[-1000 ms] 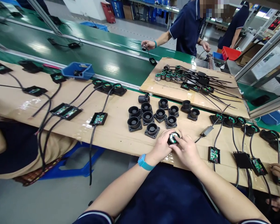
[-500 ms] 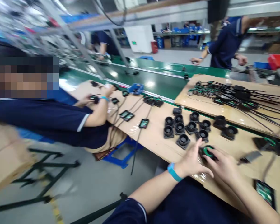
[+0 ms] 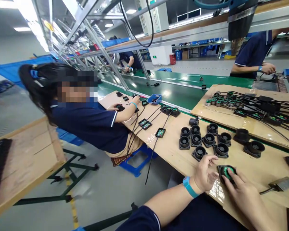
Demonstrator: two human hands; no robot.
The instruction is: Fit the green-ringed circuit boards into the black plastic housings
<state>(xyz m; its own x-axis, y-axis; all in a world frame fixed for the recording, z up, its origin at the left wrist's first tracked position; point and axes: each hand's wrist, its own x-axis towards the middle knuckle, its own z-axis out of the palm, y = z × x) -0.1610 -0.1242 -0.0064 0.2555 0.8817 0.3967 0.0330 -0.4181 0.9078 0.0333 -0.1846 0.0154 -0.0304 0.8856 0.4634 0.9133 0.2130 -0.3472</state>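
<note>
My right hand (image 3: 245, 189) has its fingers around a black square-based round housing (image 3: 222, 173) with a green circuit board (image 3: 228, 174) in its top. That housing rests on the brown-covered bench, partly hidden by the fingers. Just to its left my left hand (image 3: 205, 173) is raised, fingers loosely apart and holding nothing; it wears a blue-green wrist strap (image 3: 190, 187). Beyond the hands stand several matching black housings (image 3: 209, 140) with open round tops. A grey, blade-like block with a cable (image 3: 284, 183) lies to the right of my right hand.
A co-worker (image 3: 86, 112) sits at left, hands on small parts. Flat boxes with circuit boards (image 3: 160, 132) and cables lie between us. Behind runs a green conveyor (image 3: 180, 91). A raised board (image 3: 202, 107) carries cabled parts. A power tool (image 3: 242, 22) hangs overhead. Another person (image 3: 252, 57) stands opposite.
The view has swung, shifting the scene right and down. My left hand has drawn back from the housing, its fingers curling more. My right hand still holds the housing.
</note>
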